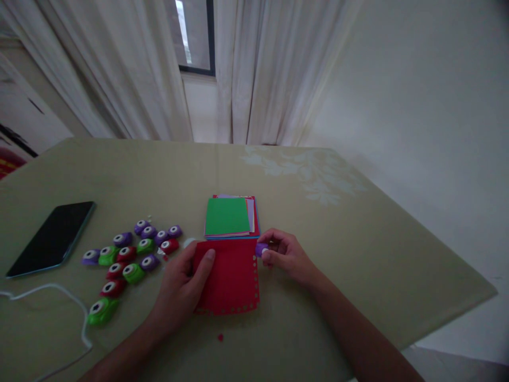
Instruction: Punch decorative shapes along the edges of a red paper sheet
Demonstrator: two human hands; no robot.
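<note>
My left hand (186,276) grips a red sheet of paper (230,273) by its left side, thumb on top. Small punched holes run along the sheet's bottom and right edges. At its upper right corner my right hand (288,257) is closed around a purple craft punch (261,249), which sits at the paper's edge. Left of the paper lie several more craft punches (126,253) in purple, green and red, with white tops. A tiny red paper piece (220,337) rests on the table below the sheet.
Behind the red sheet is a stack of coloured paper with a green sheet (226,216) on top. A black tablet (53,239) lies at the left, a white cable (81,310) in front of it. The table (358,254) meets a wall at right; curtains (274,69) hang behind.
</note>
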